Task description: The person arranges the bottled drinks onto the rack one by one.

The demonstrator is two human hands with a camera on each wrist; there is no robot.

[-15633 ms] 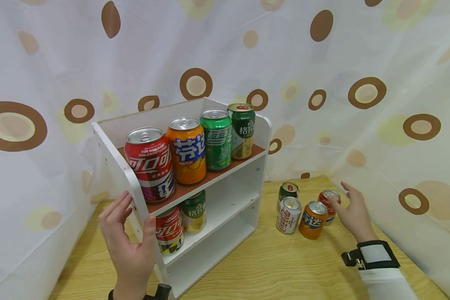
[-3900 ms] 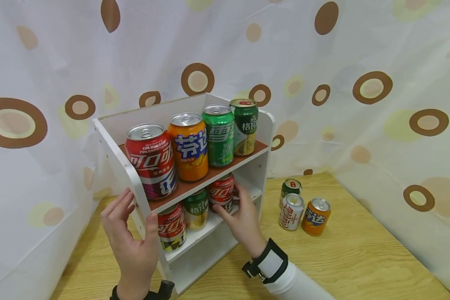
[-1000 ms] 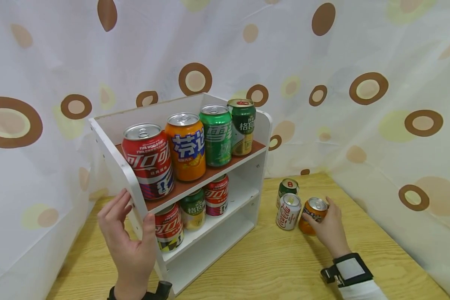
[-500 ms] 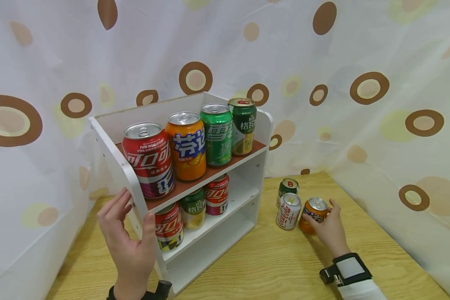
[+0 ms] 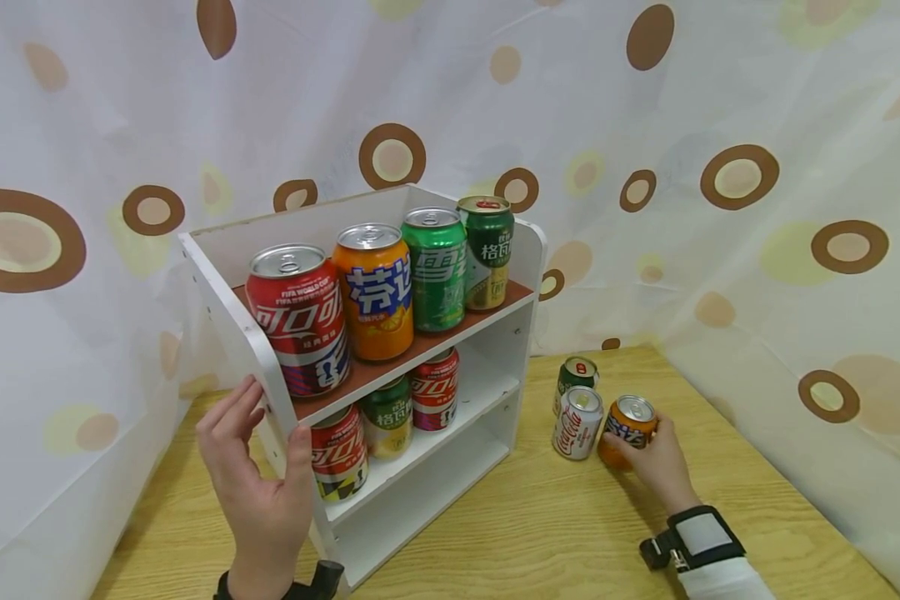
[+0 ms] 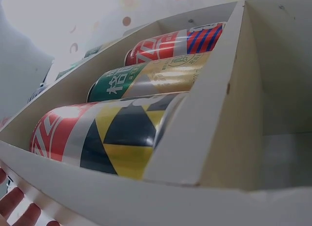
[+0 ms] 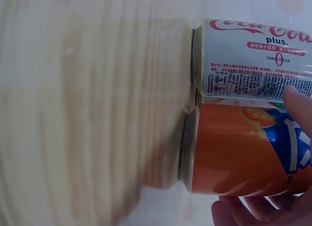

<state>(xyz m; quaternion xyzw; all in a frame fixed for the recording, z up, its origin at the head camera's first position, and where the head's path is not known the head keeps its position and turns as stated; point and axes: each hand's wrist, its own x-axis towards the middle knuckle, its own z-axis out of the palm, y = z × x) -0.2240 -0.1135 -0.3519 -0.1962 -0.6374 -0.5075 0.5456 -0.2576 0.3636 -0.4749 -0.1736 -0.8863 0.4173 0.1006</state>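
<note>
On the wooden table at right, my right hand (image 5: 658,467) grips an orange soda can (image 5: 628,432), which stands upright. In the right wrist view its thumb lies over the can's label side and its fingers curl beneath. A white Coca-Cola can (image 7: 258,60) stands right beside the orange one, and a dark green can (image 5: 574,377) is partly hidden behind. My left hand (image 5: 258,492) rests its extended fingers against the outer side of a white shelf unit (image 5: 267,375), thumb at the front edge. In the left wrist view only its fingertips (image 6: 27,216) show.
Red (image 5: 300,333), orange (image 5: 375,304), light green (image 5: 435,275) and dark green (image 5: 486,262) cans line the top shelf. Below stand a red can (image 5: 337,458), a green-gold can (image 5: 387,425) and another red can (image 5: 435,392). A patterned curtain (image 5: 450,100) hangs behind.
Earlier, a red can went from the table to the middle shelf with my right hand. That hand then returned to the orange can, and its fingers have closed further around it. My left hand stays put.
</note>
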